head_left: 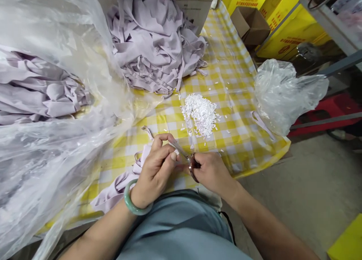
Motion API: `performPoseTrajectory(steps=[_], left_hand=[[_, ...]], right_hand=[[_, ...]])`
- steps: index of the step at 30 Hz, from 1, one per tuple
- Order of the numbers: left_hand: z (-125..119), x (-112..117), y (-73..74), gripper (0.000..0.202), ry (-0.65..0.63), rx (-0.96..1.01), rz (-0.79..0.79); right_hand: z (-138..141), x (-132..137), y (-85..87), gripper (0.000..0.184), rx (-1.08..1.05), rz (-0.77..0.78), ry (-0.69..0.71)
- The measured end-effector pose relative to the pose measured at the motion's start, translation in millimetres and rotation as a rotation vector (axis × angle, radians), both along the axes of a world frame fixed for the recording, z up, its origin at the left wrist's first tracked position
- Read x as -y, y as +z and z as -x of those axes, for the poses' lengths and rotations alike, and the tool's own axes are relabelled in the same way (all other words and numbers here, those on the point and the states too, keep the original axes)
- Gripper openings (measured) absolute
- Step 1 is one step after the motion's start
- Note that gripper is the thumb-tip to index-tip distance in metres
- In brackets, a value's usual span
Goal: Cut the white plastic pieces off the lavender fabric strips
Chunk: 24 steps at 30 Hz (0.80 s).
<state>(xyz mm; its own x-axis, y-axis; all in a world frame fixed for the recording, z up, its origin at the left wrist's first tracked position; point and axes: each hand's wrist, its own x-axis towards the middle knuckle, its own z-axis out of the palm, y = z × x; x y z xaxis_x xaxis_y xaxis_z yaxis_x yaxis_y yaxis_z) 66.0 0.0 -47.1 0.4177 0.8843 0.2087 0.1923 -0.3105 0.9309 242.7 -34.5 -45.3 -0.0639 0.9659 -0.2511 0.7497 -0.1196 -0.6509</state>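
Observation:
My right hand (212, 172) grips a pair of scissors (193, 167) by its dark handles, the blades pointing up and left to my other hand. With fingers curled and thumb pressed in, my left hand (155, 169) holds part of a lilac cloth piece with thin straps (118, 188). A tiny white bit shows at that thumb tip, beside the blades; what exactly lies between the fingers is partly hidden. The rest of the cloth lies under and left of the wrist. Just beyond both hands sits a heap of small white slips (201, 115).
A large pile of lilac cloth (152, 37) lies at the back of the yellow checked tablecloth (237, 101). Clear plastic sheeting (93, 83) and more lilac cloth (42, 88) cover the left. A plastic bag (285, 94) hangs over the right edge, near a cardboard box (251, 26).

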Motion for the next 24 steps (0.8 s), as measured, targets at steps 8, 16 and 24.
performPoseTrajectory(steps=[8, 16, 24], left_hand=[[53, 7, 16.3, 0.011, 0.03, -0.323, -0.134], [103, 40, 3.8, 0.019, -0.011, -0.811, -0.061], [61, -56, 89.4, 0.028, 0.313, -0.113, 0.026]], right_hand=[[2, -12, 2.6, 0.04, -0.301, -0.264, 0.04], [69, -27, -21.5, 0.021, -0.246, -0.284, 0.501], [55, -94, 52.9, 0.023, -0.745, -0.322, -0.028]])
